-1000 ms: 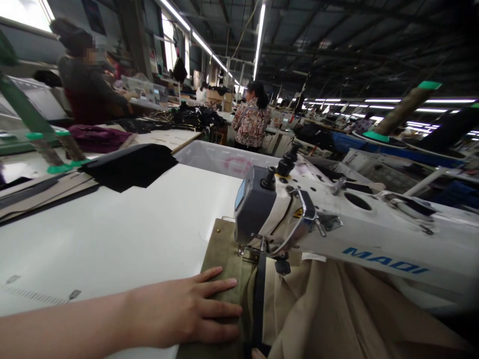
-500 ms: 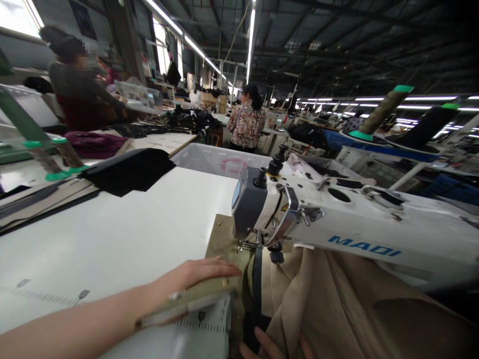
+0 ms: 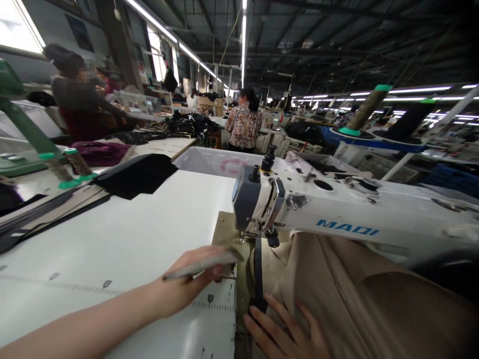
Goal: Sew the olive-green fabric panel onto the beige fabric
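My left hand [image 3: 194, 274] is closed around a slim greyish strip-like item [image 3: 202, 264], too blurred to name, just left of the needle area. Below the sewing machine [image 3: 299, 204] lies beige cloth [image 3: 322, 279] with a dark band [image 3: 258, 269] along its left edge. The band's far end sits close to the presser foot. My right hand [image 3: 288, 329] rests on the near part of this cloth, fingers spread, fingertips by the band's dark lower end. An olive metal plate [image 3: 224, 227] is set into the white table beside the needle.
The white table [image 3: 149, 229] bears a printed ruler scale. Black cut pieces [image 3: 138, 174] and stacked strips [image 3: 48, 214] lie at left, near thread cones [image 3: 56, 172]. A plastic bin [image 3: 202, 159] stands behind. More thread cones [image 3: 368, 112] stand at right. Two people [image 3: 245, 122] [image 3: 78, 99] are farther back.
My left hand has turned and lifted slightly, bringing the greyish item up over its fingers. My right hand has come farther into view, spreading over the cloth. The view has shifted slightly.
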### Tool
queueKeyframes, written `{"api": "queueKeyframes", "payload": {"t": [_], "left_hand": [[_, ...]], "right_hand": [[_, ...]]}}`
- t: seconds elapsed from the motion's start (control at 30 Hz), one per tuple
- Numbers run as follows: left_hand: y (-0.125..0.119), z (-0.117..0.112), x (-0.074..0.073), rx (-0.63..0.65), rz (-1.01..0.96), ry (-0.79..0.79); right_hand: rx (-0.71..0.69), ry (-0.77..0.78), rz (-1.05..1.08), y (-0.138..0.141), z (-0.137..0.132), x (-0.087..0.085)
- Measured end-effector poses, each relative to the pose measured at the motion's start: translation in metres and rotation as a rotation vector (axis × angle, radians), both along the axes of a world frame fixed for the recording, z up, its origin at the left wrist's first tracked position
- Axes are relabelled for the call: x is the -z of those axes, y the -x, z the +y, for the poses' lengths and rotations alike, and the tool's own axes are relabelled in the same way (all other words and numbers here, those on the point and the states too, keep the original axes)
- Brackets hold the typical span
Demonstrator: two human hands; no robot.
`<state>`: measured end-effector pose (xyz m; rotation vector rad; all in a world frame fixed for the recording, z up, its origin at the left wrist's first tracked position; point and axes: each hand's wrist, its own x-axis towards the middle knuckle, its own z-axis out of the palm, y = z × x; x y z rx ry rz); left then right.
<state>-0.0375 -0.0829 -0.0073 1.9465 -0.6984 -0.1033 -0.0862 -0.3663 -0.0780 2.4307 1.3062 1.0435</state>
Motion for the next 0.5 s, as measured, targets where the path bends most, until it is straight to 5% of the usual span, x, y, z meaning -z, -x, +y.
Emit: {"api": "queueKeyframes", "payload": {"t": [0.13,0.3,0.5], "left_hand": [[0.054,-0.004,-0.016,0.236,-0.389,-0.258],[0.098,-0.004,0.009,0.271,-0.648,-0.471],[0.103,-0.009,0.027,0.227,-0.69,-0.412]], "right_hand": [[0.095,-0.072,0.294,0.012,0.005,-0.016],[0.146,-0.193,0.522,0.026,0.016,-0.025],[0.192,-0.26,0.644,0.028,0.016,-0.023]]}}
